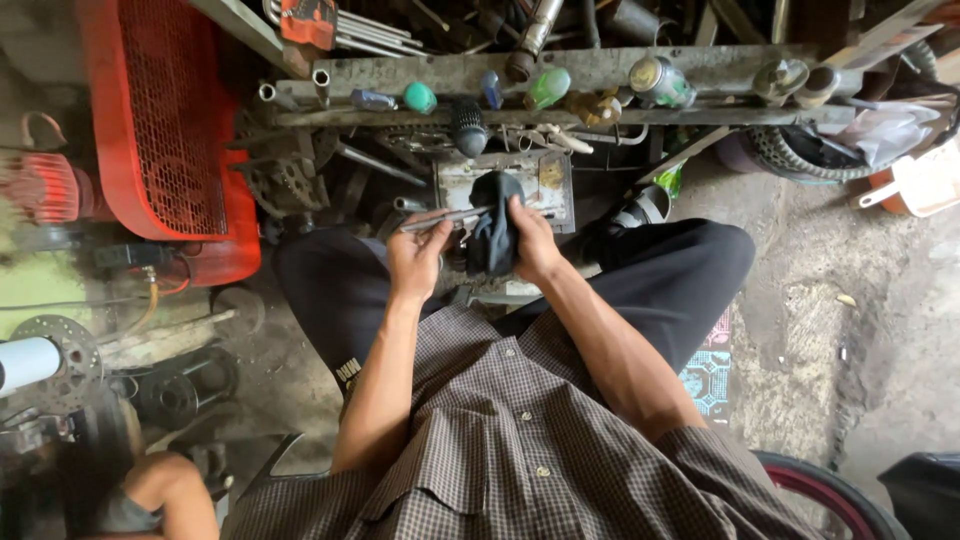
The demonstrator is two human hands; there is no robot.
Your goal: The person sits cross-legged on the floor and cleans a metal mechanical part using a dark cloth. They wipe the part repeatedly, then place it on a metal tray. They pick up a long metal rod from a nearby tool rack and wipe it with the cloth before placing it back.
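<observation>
Gripping a thin metal rod [445, 217], the left hand [415, 258] meets the right hand [528, 240], closed around a dark rag [492, 235] at the rod's end.

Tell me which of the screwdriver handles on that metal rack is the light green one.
It's the translucent light green handle near the rack's middle. The teal handle to its left is darker and rounder, and the blue handle between them is slimmer.

Rag [492, 235] between both hands, tool rack [560, 75] beyond, compressor [165, 130] left
</observation>
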